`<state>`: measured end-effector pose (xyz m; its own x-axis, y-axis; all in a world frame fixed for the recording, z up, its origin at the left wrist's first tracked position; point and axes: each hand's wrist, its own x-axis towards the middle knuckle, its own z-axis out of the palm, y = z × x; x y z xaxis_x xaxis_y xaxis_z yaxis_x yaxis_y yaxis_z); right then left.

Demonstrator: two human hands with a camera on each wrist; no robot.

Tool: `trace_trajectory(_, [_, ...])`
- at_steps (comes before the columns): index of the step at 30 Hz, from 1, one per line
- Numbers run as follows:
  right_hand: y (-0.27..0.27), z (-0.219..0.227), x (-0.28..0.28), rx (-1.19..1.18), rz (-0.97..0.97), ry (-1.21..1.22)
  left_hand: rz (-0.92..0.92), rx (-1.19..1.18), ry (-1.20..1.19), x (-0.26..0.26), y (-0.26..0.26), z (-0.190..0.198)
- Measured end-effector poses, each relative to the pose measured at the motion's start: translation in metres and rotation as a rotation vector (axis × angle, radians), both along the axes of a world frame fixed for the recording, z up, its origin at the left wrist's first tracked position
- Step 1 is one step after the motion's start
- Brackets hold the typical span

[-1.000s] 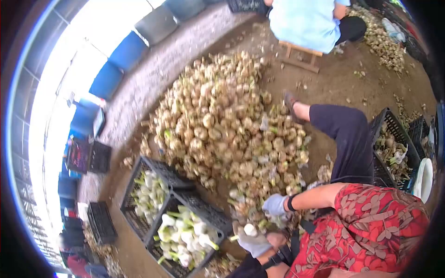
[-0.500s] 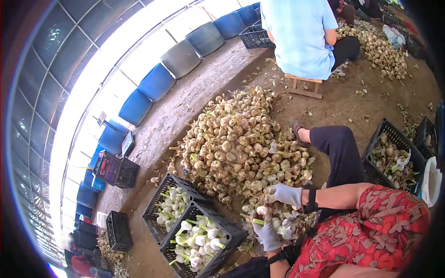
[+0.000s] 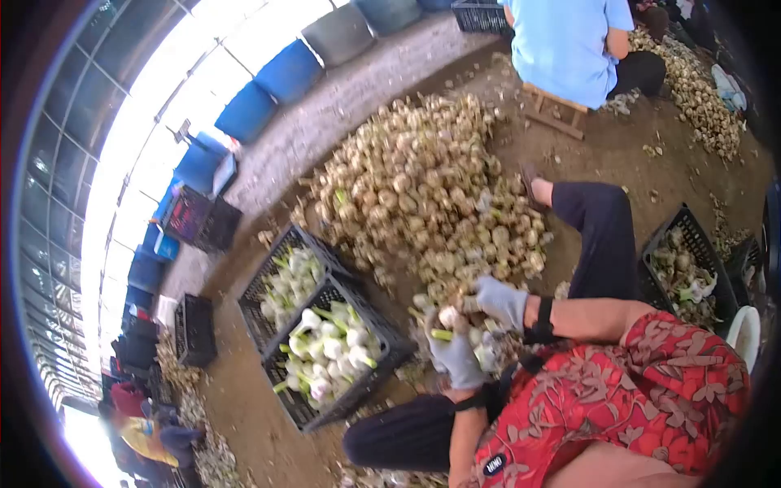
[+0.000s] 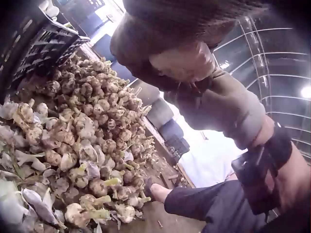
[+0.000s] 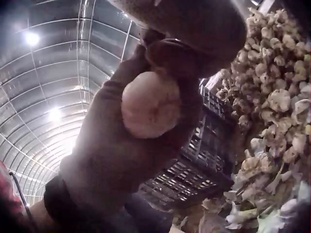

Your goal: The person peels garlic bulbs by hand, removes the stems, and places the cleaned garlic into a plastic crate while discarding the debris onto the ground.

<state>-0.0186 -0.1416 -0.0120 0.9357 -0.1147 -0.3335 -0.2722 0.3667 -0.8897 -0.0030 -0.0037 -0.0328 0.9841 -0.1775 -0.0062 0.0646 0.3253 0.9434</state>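
Note:
In the head view my left hand [image 3: 455, 358], in a light glove, grips a garlic bulb [image 3: 447, 316] whose short green stem [image 3: 442, 334] sticks out. My gloved right hand [image 3: 504, 302] meets it from above, brownish fingertips at the bulb. The right wrist view shows the pale, pinkish bulb [image 5: 150, 104] seated in the left palm, with curled fingers of the right hand [image 5: 194, 24] over its edge. Seen from the left wrist, part of the bulb [image 4: 184, 63] shows under the left hand [image 4: 165, 29], and the right hand [image 4: 228, 107] reaches in behind, its fingertips hidden.
A large heap of uncleaned garlic [image 3: 407, 179] lies ahead. Two black crates [image 3: 382, 346] of white bulbs stand beside it. Another crate [image 3: 691, 276] with garlic scraps and a white bucket [image 3: 743, 329] are at right. A person in light blue [image 3: 561, 49] sits on a low stool [image 3: 555, 110].
The hands, apart a second ago with a bulb in the left one, have come together at a bulb. The head view has tilted and shifted. The crates and heap stay in place.

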Motion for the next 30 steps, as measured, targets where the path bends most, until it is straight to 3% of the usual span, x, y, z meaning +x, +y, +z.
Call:
trace_trajectory(3, [-0.010, 0.007, 0.000, 0.052, 0.137, -0.019, -0.093, -0.141, 0.176, -0.002, 0.007, 0.010])
trace_trajectory(6, [-0.020, 0.009, 0.006, -0.367, 0.239, -0.078, -0.169, -0.286, 0.298, -0.002, 0.008, 0.004])
trace_trajectory(9, [-0.025, -0.003, 0.011, -0.918, 0.168, -0.505, -0.272, -0.382, 0.418, 0.003, 0.010, -0.012])
trace_trajectory(13, [-0.024, 0.008, 0.005, -1.144, 0.196, -0.449, -0.321, -0.440, 0.461, 0.005, 0.009, -0.015])
trace_trajectory(16, [-0.020, -0.003, 0.008, -0.298, 0.160, -0.090, -0.188, -0.329, 0.335, 0.001, 0.005, 0.009])
trace_trajectory(19, [-0.014, 0.033, 0.001, 0.091, 0.095, 0.081, -0.111, -0.247, 0.246, -0.001, 0.003, 0.022])
trace_trajectory(23, [-0.003, -0.004, 0.007, -0.131, 0.079, -0.122, -0.128, -0.224, 0.263, -0.003, 0.005, 0.026])
trace_trajectory(24, [-0.004, 0.015, 0.003, -0.106, 0.095, -0.126, -0.131, -0.168, 0.294, 0.000, 0.008, 0.023])
trace_trajectory(27, [-0.016, 0.012, 0.003, -0.016, 0.209, -0.055, -0.141, -0.281, 0.358, -0.002, 0.007, 0.019])
trace_trajectory(30, [-0.024, 0.022, 0.002, -0.002, 0.235, -0.029, -0.189, -0.102, 0.206, 0.000, 0.012, 0.013])
